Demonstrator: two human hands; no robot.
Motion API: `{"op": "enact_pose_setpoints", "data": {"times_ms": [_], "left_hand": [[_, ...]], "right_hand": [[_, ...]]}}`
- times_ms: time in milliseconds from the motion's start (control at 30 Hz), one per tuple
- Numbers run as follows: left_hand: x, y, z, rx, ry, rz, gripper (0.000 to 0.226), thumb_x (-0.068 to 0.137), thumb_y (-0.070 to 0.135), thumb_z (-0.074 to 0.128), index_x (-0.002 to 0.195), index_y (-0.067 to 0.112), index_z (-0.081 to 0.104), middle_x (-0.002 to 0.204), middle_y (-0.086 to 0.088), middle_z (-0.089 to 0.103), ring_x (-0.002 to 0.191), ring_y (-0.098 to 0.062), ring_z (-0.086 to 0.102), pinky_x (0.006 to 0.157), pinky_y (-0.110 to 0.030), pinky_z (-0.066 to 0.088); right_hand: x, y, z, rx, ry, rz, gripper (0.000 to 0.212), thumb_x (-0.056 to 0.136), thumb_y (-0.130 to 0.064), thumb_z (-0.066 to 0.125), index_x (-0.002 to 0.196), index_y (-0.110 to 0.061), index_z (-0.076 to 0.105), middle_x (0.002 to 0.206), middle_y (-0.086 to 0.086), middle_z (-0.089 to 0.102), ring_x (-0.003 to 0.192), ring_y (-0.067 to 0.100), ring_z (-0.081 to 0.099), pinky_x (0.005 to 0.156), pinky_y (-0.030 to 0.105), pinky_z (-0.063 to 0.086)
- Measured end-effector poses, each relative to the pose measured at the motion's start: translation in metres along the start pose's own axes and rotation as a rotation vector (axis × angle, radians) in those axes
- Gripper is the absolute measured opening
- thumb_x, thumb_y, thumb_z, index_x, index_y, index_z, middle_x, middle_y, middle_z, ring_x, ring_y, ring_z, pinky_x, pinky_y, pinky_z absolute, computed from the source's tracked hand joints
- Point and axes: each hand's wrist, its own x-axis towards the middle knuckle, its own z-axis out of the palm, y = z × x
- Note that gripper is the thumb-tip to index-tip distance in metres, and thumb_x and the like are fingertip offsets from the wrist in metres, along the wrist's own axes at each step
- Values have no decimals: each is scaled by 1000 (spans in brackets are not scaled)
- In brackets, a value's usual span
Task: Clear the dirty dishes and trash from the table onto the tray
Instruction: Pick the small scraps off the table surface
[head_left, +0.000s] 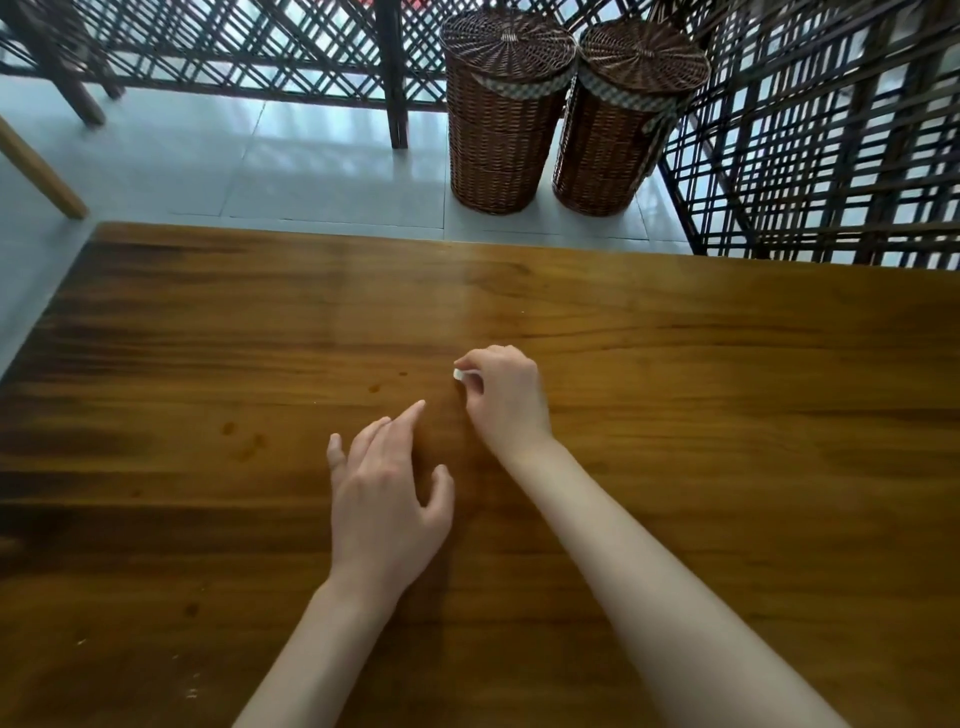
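Two hands over the table (675, 364): right hand (506, 397) pinches one white scrap (459, 374), left hand (387, 493) hovers with fingers spread, two baskets (498, 135) stand beyond.

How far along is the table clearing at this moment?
Nearly done, it seems: the brown wooden table shows no dishes, only faint stains and specks. In hand: the right hand pinches a small white scrap; the left hand hovers open. Left: dropping that scrap on the tray, which is out of view.
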Motion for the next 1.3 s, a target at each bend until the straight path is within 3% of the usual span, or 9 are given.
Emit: {"op": "enact_pose_setpoints", "data": {"times_ms": [100, 233, 400, 500, 600, 767, 1000, 1133, 1300], "left_hand": [[3, 0, -2, -15, 4, 4, 55, 79, 25, 69, 131, 18, 52, 123, -2, 61, 122, -22, 51, 110, -47, 14], [2, -2, -5, -29, -5, 22, 55, 79, 24, 68, 131, 17, 51, 125, -3, 60, 124, -23, 49, 110, -47, 17], [2, -6, -5, -44, -24, 1, 55, 81, 24, 68, 133, 18, 50, 131, -3, 55, 128, -22, 44, 111, -49, 23], [2, -4, -2, -35, -24, -35, 56, 80, 24, 68, 133, 18, 50, 133, -3, 54, 129, -23, 43, 111, -50, 24], [5, -3, 2, -20, -27, -71, 56, 81, 25, 68, 133, 19, 49, 135, -2, 52, 130, -22, 42, 112, -50, 24], [12, -1, 9, 40, -32, -97, 57, 80, 27, 69, 133, 20, 50, 136, -2, 52, 132, -23, 40, 111, -47, 18], [14, 3, 13, 120, -27, -107, 60, 73, 23, 75, 128, 13, 54, 126, -8, 59, 123, -29, 50, 106, -51, 23], [16, 7, 13, 118, -29, -120, 60, 73, 25, 74, 129, 14, 53, 127, -6, 58, 124, -27, 49, 108, -51, 24], [15, 7, 12, 113, -14, -114, 59, 73, 24, 75, 127, 13, 56, 125, -8, 60, 122, -29, 51, 106, -53, 28]], "right_hand": [[4, 15, -8, -94, -2, -49, 19, 88, 0, 55, 95, -7, 72, 93, 8, 68, 92, 21, 59, 78, 26, 49], [17, 65, -39, -174, 105, 145, 23, 88, 1, 50, 93, -5, 71, 93, 11, 68, 93, 26, 59, 80, 36, 49], [23, 91, -54, -149, 263, 364, 19, 90, -4, 55, 98, -6, 71, 92, 10, 71, 88, 23, 64, 70, 23, 46], [28, 56, -26, -65, 201, 201, 21, 88, -2, 53, 94, -7, 72, 91, 10, 72, 89, 23, 64, 76, 29, 50], [32, 22, 2, -15, 133, -6, 22, 90, -1, 51, 91, -7, 72, 88, 8, 71, 86, 19, 61, 73, 25, 46], [41, 33, 2, -49, 110, -157, 20, 87, 5, 53, 83, -3, 71, 80, 11, 69, 80, 23, 59, 65, 28, 49], [75, 129, -57, -204, 216, 207, 24, 86, 2, 48, 92, -5, 70, 88, 16, 68, 88, 31, 57, 73, 36, 48], [74, 173, -85, -209, 352, 440, 20, 90, -1, 51, 97, -4, 69, 92, 18, 69, 91, 32, 60, 69, 29, 43], [81, 166, -84, -163, 452, 521, 16, 89, -2, 58, 101, 0, 68, 98, 17, 69, 94, 29, 64, 68, 23, 41]]}}
